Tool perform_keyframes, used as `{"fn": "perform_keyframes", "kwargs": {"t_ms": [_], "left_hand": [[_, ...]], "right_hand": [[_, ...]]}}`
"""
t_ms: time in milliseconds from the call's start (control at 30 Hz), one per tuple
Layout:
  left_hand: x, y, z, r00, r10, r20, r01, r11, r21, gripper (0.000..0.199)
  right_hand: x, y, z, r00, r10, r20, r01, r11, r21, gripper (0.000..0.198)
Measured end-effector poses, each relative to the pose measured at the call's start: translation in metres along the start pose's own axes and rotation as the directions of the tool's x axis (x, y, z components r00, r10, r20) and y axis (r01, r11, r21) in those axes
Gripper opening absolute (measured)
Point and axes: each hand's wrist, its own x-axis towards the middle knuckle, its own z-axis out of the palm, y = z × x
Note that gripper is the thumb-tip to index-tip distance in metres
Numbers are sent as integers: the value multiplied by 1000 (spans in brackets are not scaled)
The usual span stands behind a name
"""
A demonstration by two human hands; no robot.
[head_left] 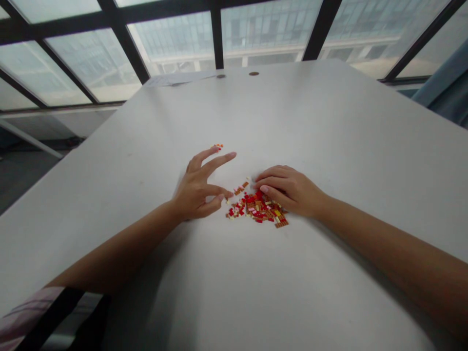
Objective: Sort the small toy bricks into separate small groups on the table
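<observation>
A heap of small toy building bricks (256, 207), mostly red and brown with some pink, cream and yellow, lies on the white table. At its left edge my left hand (199, 187) has thumb and forefinger pinched on a tiny cream brick (227, 200), the other fingers stretched away. My right hand (288, 190) rests against the heap's right side with its fingers bent together. Its thumb is by the red bricks; what its fingertips hold, if anything, is hidden. A short row of brown and pink bricks (241, 188) lies between the hands.
A smaller group of orange, white and red bricks (218, 146) lies beyond my left fingertips. White paper (179, 78) and two round table inserts (253, 73) are at the far edge of the table (234, 292). Dark-framed windows stand behind; blue cloth (448, 83) hangs at right.
</observation>
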Motion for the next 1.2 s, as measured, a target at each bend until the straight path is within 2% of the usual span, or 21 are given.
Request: {"fn": "perform_keyframes", "kwargs": {"t_ms": [67,200,267,400,500,667,867,1000,1200], "left_hand": [[0,-1,0,1000,-15,-4,15,1000,6,23],[0,-1,-1,996,-63,59,63,998,5,18],[-1,0,-1,999,6,52,-4,999,-40,18],[-1,2,1,989,145,-40,-149,984,-100,25],[-1,4,0,994,106,-41,-109,992,-65,24],[-1,2,-2,1000,19,19,-18,999,-34,18],[-3,-1,0,993,81,85,-74,994,-85,22],[-3,0,2,992,129,-6,-129,989,-69,26],[-1,2,3,996,-83,26,80,990,120,33]], "right_hand": [[0,0,0,1000,0,4,0,1000,-2,40],[0,1,0,1000,2,5,-2,1000,0,40],[0,0,0,1000,2,3,-2,1000,-1,41],[1,0,0,1000,-3,0,3,1000,-11,41],[1,-1,-1,1000,-9,0,9,1000,-12,41],[0,0,-1,1000,1,5,-1,1000,-8,41],[0,0,-1,1000,7,9,-7,1000,-1,39],[0,-1,0,1000,-15,-1,15,1000,-17,41],[0,-1,1,1000,-23,-13,23,999,-29,41]]}}
